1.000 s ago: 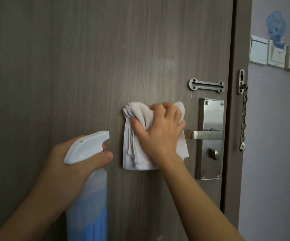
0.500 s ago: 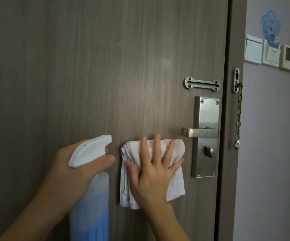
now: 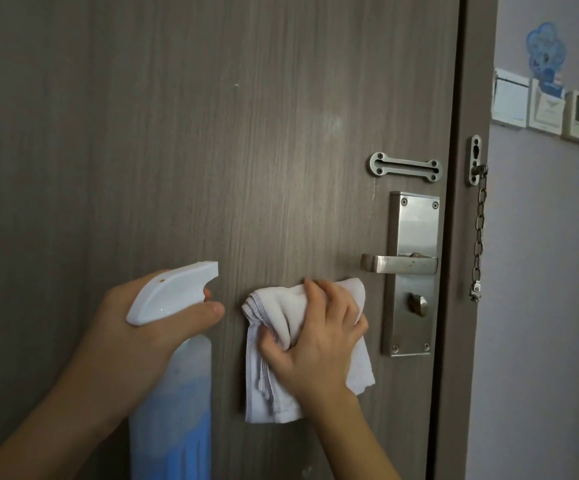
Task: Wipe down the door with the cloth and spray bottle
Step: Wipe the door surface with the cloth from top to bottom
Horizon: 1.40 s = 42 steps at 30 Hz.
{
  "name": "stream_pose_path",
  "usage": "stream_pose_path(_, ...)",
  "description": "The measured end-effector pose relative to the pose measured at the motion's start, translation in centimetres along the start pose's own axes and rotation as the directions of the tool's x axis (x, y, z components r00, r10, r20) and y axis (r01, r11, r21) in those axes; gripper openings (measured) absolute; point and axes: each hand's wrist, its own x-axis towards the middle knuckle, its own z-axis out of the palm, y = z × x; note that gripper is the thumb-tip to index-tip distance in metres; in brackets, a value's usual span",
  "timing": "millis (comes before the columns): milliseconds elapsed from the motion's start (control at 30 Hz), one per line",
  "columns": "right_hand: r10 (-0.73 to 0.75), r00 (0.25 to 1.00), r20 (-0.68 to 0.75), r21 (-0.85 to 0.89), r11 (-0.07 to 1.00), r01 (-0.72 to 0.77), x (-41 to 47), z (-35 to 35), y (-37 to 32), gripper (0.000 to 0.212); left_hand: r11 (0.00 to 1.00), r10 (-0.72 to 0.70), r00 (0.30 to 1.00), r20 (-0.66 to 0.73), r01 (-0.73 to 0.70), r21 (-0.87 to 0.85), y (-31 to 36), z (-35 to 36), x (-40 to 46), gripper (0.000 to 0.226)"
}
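Pressing against the grey wood-grain door (image 3: 212,133), the right hand (image 3: 319,341) bunches the white cloth (image 3: 281,393) under curled fingers, thumb tucked into the folds at the left. The cloth's upper right corner lies just below the lever handle (image 3: 399,264) and just left of the steel lock plate (image 3: 413,237), not touching either; its lower right corner hangs near the plate's bottom edge. A thumb-turn (image 3: 418,304) sits on the plate beside the knuckles. To the left and above, the door panel is broad and bare, up to a slotted chain-guard plate (image 3: 405,168) over the lock. The door's right edge meets the frame (image 3: 468,237), where a chain (image 3: 478,244) hangs loose.

The left hand (image 3: 135,341) wraps the neck of the spray bottle (image 3: 170,393), thumb lying along under its white head, nozzle pointing at the door near the cloth's left edge. Blue liquid shows in the lower part of the bottle. Wall switches (image 3: 544,105) are on the wall beyond.
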Motion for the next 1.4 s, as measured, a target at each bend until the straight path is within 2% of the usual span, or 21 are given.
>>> stream_pose_path(100, -0.01, 1.0, -0.025, 0.006, 1.0, 0.01, 2.3, -0.2, 0.3, 0.072, 1.0, 0.0, 1.0, -0.013, 0.0, 0.019, -0.8, -0.1, 0.5, 0.02)
stream_pose_path(300, -0.013, 1.0, -0.014, -0.008, 1.0, 0.013, 7.4, -0.7, 0.8, 0.072, 0.996, -0.008, 1.0, 0.008, 0.007, 0.084, -2.4, -0.1, 1.6, 0.026)
stream_pose_path(433, -0.074, 0.997, -0.009, 0.07, 0.995, 0.074, 6.9, -0.6, 1.9, 0.064, 0.997, -0.002, 1.0, 0.005, 0.001, 0.083, -3.0, 0.3, 2.1, 0.026)
stream_pose_path(533, -0.092, 0.996, 0.022, -0.031, 0.995, 0.093, 6.2, -0.6, 2.3, 0.063, 0.997, 0.001, 1.0, 0.01, -0.002, 0.077, -3.2, 0.9, 2.3, 0.025)
stream_pose_path(633, -0.07, 0.997, 0.04, -0.166, 0.983, 0.075, 5.1, -0.7, 1.9, 0.079, 0.997, 0.003, 1.0, 0.016, -0.004, 0.075, -3.4, 1.3, 2.6, 0.024)
stream_pose_path(767, -0.01, 0.993, 0.117, -0.244, 0.969, 0.039, 3.8, -0.6, 1.4, 0.108, 0.996, 0.009, 1.0, 0.022, -0.011, 0.09, -3.4, 1.7, 2.8, 0.026)
stream_pose_path(1067, 0.046, 0.993, 0.108, -0.21, 0.977, -0.022, 4.9, -0.3, 1.3, 0.092, 0.996, -0.002, 0.999, 0.039, -0.002, 0.091, -3.2, 3.4, 3.1, 0.026)
stream_pose_path(1333, 0.055, 0.996, 0.069, -0.122, 0.991, -0.047, 9.7, 0.0, 1.5, 0.089, 0.995, 0.064, 0.997, 0.042, -0.06, -0.074, -0.8, 5.4, 2.7, 0.018)
stream_pose_path(1400, 0.061, 0.997, 0.04, -0.118, 0.991, -0.056, 11.6, 0.1, 1.7, 0.088, 0.996, 0.059, 0.996, 0.062, -0.055, -0.068, -0.2, 5.6, 2.5, 0.017)
